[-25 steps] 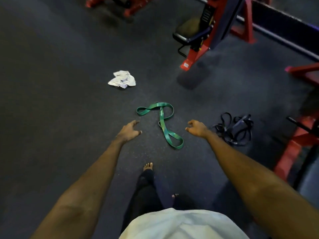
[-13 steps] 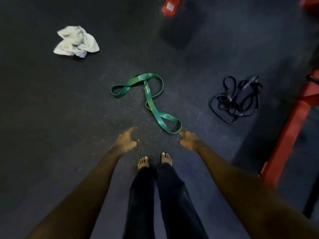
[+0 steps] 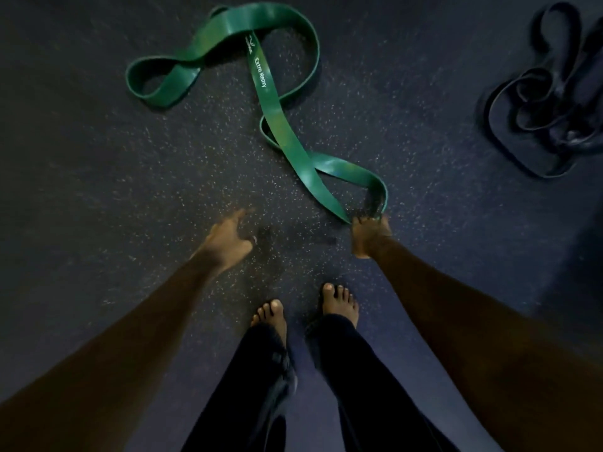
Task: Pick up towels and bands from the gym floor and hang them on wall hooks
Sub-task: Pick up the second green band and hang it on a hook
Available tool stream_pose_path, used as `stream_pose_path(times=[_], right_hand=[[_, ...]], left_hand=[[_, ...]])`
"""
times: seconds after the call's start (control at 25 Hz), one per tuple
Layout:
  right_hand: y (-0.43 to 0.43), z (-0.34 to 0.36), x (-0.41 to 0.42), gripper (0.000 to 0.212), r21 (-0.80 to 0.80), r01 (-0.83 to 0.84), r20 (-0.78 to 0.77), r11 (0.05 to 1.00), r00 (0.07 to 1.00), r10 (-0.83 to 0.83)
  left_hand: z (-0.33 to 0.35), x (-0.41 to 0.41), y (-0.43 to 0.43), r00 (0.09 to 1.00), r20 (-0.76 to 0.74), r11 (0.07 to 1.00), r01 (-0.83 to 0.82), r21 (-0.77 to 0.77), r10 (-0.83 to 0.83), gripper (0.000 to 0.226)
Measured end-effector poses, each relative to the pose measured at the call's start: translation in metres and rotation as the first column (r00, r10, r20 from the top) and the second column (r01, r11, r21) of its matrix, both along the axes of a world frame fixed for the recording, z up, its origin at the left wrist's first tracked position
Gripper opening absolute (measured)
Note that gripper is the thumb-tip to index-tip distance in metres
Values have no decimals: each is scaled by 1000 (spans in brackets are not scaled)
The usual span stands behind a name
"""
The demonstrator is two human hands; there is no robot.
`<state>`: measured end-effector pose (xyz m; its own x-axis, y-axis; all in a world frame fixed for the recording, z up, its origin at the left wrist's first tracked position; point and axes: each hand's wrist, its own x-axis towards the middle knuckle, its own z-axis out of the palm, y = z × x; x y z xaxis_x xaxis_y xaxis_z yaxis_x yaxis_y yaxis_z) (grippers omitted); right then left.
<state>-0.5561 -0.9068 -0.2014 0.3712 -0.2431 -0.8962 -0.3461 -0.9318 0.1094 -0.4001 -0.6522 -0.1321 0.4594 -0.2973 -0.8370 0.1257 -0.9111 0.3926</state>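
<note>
Hands low: right hand (image 3: 370,237) curled round near end of green band (image 3: 278,125), left hand (image 3: 228,243) loose beside.

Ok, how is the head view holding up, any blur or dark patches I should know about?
Head view: dim throughout; the left hand is motion-blurred, the right hand gripping the green resistance band is fairly sharp, and the band's "Extra Heavy" print reads clearly; the black bands at upper right nearly merge with the dark floor; wide-angle stretch at the edges.
</note>
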Motion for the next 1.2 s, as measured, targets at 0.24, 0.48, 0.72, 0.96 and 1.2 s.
stream_pose_path(times=[0.24, 0.48, 0.72, 0.96, 1.2], right_hand=[[30, 77, 1, 31, 190, 127, 129, 974, 980, -153], [23, 290, 65, 38, 461, 504, 148, 731, 768, -623], [-27, 562, 109, 16, 532, 407, 361, 742, 683, -634], [-49, 731, 77, 30, 513, 415, 503, 752, 565, -655], [-16, 828, 14, 28, 526, 463, 609, 713, 380, -696]], left_hand=[[61, 3, -6, 999, 4, 998, 32, 57, -32, 66], [283, 45, -46, 994, 89, 997, 61, -42, -57, 61], [539, 80, -76, 954, 268, 982, 164, -96, -133, 54], [664, 83, -80, 909, 376, 945, 264, -191, -178, 57], [722, 56, -95, 849, 436, 846, 447, -291, -298, 55]])
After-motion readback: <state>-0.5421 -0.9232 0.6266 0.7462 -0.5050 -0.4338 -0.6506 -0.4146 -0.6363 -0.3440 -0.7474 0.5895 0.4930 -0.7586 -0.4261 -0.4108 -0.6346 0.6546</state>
